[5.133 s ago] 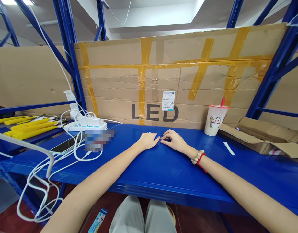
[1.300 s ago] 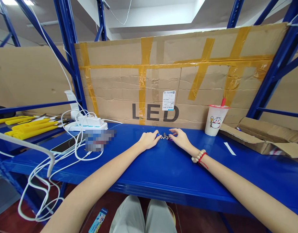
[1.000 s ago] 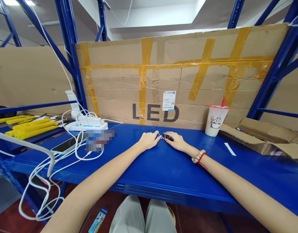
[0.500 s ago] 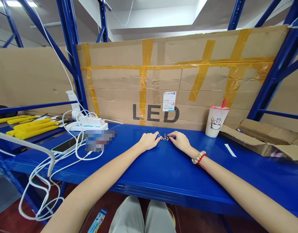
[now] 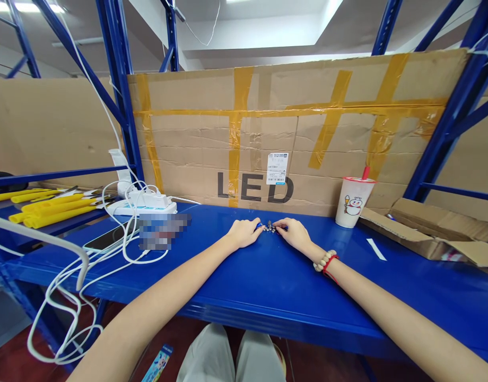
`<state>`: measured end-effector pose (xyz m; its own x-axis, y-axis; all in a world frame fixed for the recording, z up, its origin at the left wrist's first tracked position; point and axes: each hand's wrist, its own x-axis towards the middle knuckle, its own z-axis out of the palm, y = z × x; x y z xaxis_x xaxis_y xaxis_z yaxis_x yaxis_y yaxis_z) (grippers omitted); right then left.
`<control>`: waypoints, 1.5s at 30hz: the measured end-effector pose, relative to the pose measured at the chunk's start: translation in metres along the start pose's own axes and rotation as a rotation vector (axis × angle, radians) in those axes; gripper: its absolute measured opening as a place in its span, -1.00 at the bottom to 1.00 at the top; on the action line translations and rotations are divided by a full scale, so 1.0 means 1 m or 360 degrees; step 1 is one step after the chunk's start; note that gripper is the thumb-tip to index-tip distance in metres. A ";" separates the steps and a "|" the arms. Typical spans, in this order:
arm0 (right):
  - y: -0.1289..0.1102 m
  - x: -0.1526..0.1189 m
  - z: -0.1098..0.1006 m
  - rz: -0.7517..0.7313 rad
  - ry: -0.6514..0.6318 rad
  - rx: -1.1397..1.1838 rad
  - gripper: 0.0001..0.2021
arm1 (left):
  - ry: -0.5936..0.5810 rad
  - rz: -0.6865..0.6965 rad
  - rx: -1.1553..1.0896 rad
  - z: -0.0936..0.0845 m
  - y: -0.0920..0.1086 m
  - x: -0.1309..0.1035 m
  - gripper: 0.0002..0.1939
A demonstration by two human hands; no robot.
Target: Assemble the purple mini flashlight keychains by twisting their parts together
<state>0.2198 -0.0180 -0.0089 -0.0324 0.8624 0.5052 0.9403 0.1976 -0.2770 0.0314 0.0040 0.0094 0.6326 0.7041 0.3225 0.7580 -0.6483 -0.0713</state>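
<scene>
On the blue tabletop [image 5: 244, 286] a small cluster of shiny silver metal pieces [image 5: 270, 227] lies between my two hands. Its exact kind is too small to make out. My left hand [image 5: 245, 233] is closed at the cluster's left side, and a bit of blue shows at its fingertips. From the right, my right hand [image 5: 294, 233] reaches in with fingers bent together at the cluster's edge; something dark blue shows under them, mostly hidden. Both hands rest low, close to the table surface.
A paper cup [image 5: 353, 202] with a red straw stands at the back right, beside an open cardboard box [image 5: 430, 233]. A white strip [image 5: 376, 249] lies before them. Left are a power strip [image 5: 148, 204], tangled white cables [image 5: 79, 273], a phone [image 5: 109, 237] and yellow-handled tools [image 5: 57, 208].
My right fingers have shifted slightly at the silver pieces. My left hand stays nearly in place. The whole view has moved very slightly.
</scene>
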 end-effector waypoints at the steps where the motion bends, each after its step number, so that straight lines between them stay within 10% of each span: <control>1: 0.000 0.000 0.000 -0.0005 -0.0002 0.0006 -0.75 | -0.0001 0.0000 0.0000 0.000 0.000 0.000 -0.58; 45: 0.001 0.001 0.003 -0.0122 0.0171 0.0310 -0.76 | -0.0022 0.0011 -0.0028 -0.002 0.000 0.000 -0.56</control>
<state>0.2199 -0.0158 -0.0112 -0.0553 0.7890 0.6119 0.8530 0.3559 -0.3818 0.0310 0.0033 0.0112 0.6398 0.7036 0.3092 0.7510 -0.6579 -0.0569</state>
